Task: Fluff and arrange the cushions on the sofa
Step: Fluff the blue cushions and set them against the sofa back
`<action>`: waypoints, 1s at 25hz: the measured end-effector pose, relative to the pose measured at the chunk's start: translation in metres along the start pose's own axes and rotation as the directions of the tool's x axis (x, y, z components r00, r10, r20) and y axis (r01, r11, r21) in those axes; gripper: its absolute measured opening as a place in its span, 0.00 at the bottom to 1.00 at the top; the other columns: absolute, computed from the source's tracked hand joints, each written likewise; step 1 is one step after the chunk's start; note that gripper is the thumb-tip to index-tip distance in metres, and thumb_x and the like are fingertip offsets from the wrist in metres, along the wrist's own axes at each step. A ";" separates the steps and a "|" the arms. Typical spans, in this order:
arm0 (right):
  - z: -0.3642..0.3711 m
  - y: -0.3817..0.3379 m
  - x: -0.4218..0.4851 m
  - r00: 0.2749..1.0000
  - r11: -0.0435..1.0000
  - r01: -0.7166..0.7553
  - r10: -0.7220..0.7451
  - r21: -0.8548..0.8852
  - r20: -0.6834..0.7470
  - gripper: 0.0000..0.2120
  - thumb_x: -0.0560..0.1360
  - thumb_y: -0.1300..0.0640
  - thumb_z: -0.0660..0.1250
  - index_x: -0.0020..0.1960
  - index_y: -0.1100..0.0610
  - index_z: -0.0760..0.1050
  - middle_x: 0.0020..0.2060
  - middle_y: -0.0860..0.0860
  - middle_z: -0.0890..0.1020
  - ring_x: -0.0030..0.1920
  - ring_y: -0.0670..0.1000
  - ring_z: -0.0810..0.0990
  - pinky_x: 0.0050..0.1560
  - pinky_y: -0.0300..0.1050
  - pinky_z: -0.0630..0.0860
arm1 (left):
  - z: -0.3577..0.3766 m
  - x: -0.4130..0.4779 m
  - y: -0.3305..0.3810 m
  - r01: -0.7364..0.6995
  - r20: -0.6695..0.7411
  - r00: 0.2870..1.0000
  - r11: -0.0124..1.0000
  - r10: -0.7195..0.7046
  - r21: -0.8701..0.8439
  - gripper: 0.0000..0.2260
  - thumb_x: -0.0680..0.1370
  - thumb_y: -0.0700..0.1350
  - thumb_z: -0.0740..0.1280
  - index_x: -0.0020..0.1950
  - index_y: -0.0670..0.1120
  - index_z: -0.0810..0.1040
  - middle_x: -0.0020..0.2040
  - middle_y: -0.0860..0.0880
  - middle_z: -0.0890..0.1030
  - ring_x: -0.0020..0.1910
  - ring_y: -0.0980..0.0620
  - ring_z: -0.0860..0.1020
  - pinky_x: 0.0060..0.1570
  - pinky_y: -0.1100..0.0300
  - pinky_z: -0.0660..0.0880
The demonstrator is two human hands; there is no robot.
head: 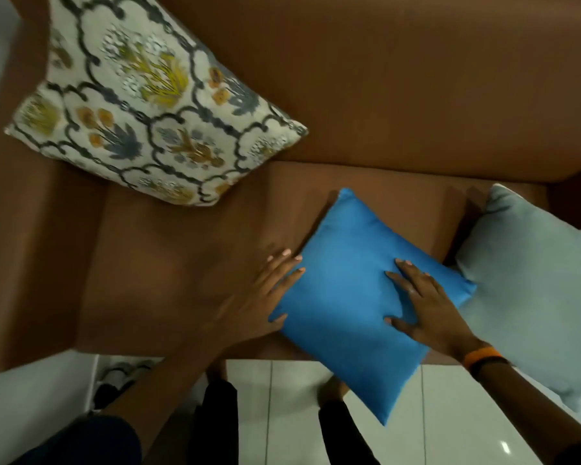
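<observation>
A bright blue cushion (353, 297) lies tilted on the seat of the brown sofa (168, 270), its lower corner hanging over the front edge. My left hand (259, 297) presses flat against the cushion's left edge, fingers spread. My right hand (426, 307) rests flat on top of it near its right corner, fingers apart. A cream patterned cushion (141, 105) with grey lattice and yellow flowers leans against the backrest at the left arm. A pale grey-blue cushion (530, 290) lies at the right, touching the blue one.
The sofa's backrest (416, 78) runs across the top and its left arm (31, 229) down the left side. White floor tiles (450, 414) lie below the seat edge. My legs and feet stand at the front of the sofa. Shoes (114, 380) sit at lower left.
</observation>
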State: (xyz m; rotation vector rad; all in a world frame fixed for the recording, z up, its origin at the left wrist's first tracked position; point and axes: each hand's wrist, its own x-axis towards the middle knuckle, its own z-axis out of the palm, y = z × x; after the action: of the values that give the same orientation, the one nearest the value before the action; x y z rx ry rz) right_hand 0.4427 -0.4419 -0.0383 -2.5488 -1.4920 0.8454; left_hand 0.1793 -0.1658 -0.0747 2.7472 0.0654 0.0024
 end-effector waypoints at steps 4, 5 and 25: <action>0.034 0.078 -0.038 0.985 0.972 0.140 -0.118 -0.190 0.123 0.57 0.64 0.24 0.66 0.83 0.52 0.54 0.85 0.53 0.52 0.84 0.56 0.51 0.83 0.62 0.52 | 0.071 0.010 0.061 0.050 0.239 0.968 0.991 -0.080 0.127 0.50 0.72 0.70 0.66 0.84 0.44 0.52 0.84 0.42 0.52 0.83 0.40 0.50 0.80 0.38 0.58; 0.045 0.096 -0.041 0.977 0.954 0.189 -0.158 -0.231 0.145 0.59 0.63 0.25 0.67 0.84 0.54 0.53 0.85 0.54 0.52 0.84 0.57 0.50 0.83 0.62 0.52 | 0.091 0.013 0.075 0.075 0.274 0.953 0.979 -0.127 0.191 0.53 0.70 0.72 0.66 0.84 0.44 0.50 0.84 0.40 0.51 0.83 0.38 0.50 0.79 0.35 0.57; -0.181 0.066 0.063 0.947 0.996 0.089 -0.085 -0.001 -0.311 0.19 0.71 0.43 0.64 0.44 0.58 0.81 0.37 0.63 0.86 0.40 0.66 0.85 0.44 0.61 0.77 | -0.117 0.131 -0.016 0.601 0.087 0.751 0.623 -0.654 -0.500 0.33 0.72 0.54 0.75 0.74 0.51 0.68 0.65 0.60 0.74 0.63 0.69 0.71 0.64 0.80 0.65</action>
State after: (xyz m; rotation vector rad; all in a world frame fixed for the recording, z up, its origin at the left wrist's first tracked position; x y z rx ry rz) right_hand 0.6076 -0.3865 0.0669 -2.4422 -1.4779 0.4151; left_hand 0.3086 -0.1003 0.0258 2.0558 0.9316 -0.0264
